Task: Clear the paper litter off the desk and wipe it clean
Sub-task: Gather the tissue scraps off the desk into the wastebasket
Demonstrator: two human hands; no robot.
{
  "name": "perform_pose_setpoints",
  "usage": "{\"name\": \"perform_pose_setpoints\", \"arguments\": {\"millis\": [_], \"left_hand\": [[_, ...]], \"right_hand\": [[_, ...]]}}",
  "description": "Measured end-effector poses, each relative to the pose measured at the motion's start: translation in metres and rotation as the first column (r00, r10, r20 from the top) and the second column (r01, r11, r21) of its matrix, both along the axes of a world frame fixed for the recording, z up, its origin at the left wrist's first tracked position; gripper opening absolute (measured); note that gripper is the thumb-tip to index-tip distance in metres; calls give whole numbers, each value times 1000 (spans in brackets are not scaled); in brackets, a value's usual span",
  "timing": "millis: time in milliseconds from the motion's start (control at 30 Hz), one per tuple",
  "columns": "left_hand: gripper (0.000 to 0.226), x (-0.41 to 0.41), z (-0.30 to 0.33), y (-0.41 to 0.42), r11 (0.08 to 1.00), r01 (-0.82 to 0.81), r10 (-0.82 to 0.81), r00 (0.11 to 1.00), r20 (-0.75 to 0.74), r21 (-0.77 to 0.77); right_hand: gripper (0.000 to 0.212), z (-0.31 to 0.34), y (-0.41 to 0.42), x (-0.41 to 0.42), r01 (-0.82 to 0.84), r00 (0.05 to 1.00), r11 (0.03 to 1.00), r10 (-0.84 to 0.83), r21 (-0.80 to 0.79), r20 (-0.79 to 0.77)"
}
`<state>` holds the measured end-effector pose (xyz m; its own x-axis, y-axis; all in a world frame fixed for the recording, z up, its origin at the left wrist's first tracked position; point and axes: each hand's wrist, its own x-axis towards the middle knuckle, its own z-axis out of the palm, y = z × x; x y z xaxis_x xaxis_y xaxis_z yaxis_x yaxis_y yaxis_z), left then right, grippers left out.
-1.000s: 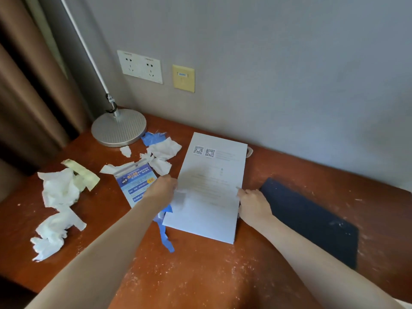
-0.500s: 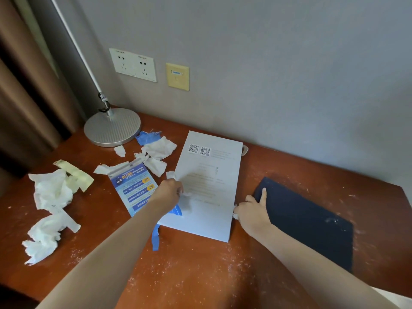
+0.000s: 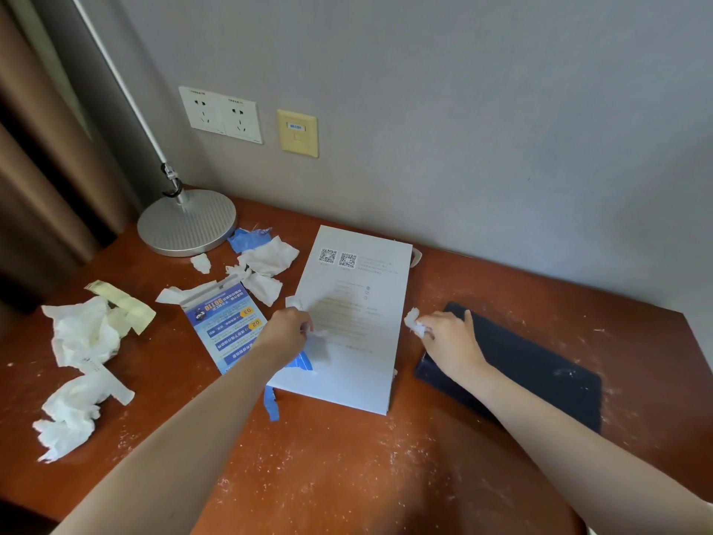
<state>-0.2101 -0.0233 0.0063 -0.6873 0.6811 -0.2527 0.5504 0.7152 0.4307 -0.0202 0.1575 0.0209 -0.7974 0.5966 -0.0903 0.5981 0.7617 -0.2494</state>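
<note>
Hands work mid-frame over a dusty red-brown desk (image 3: 347,476): the right hand (image 3: 449,339) pinches a small white scrap (image 3: 413,321) between thumb and fingers, just right of a white printed sheet (image 3: 359,326), while the left hand (image 3: 285,335) rests on that sheet's left edge, fingers closed on another white bit (image 3: 295,302). Paper litter lies mostly in the left half of the frame: crumpled tissues (image 3: 83,334) at far left, torn white pieces (image 3: 266,266) and a blue scrap (image 3: 249,238) near the lamp base (image 3: 187,222), a blue leaflet (image 3: 223,322) beside the left wrist, a blue strip (image 3: 272,403) trailing from under the sheet. All of it looks light, soft and easily torn or blown about; wads are best gathered by bunching in the palm, flat sheets lifted at an edge or corner. A dark pad (image 3: 540,372) lies at right, partly under the right wrist. White specks dust the surface, so wiping appears not yet begun. Print on the sheet is too small to read; whatever lies beneath the sheet and forearms is hidden, and no bin or cloth is in view.
</note>
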Motion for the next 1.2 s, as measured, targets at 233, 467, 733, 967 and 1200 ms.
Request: {"name": "perform_pose_setpoints", "arguments": {"millis": [233, 467, 733, 967, 1200], "left_hand": [[23, 2, 4, -1, 1000, 8, -8, 1000, -18, -14], [23, -4, 9, -7, 1000, -8, 7, 1000, -25, -26], [23, -2, 7, -9, 999, 0, -1, 1000, -28, -36], [18, -6, -2, -13, 997, -46, 43, 998, -49, -65], [18, -5, -8, -10, 998, -44, 42, 998, -40, -53]], "right_hand": [[29, -20, -35, -13, -294, 879, 948, 219, 119, 423], [35, -41, -51, -1, -300, 912, 947, 248, 118, 327], [24, -47, -55, 11, -356, 908, 918, 295, 176, 299], [17, -17, -26, 4, -132, 982, 988, 120, -79, -149], [28, -8, -15, -17, -264, 924, 964, 242, 36, 297]]}}
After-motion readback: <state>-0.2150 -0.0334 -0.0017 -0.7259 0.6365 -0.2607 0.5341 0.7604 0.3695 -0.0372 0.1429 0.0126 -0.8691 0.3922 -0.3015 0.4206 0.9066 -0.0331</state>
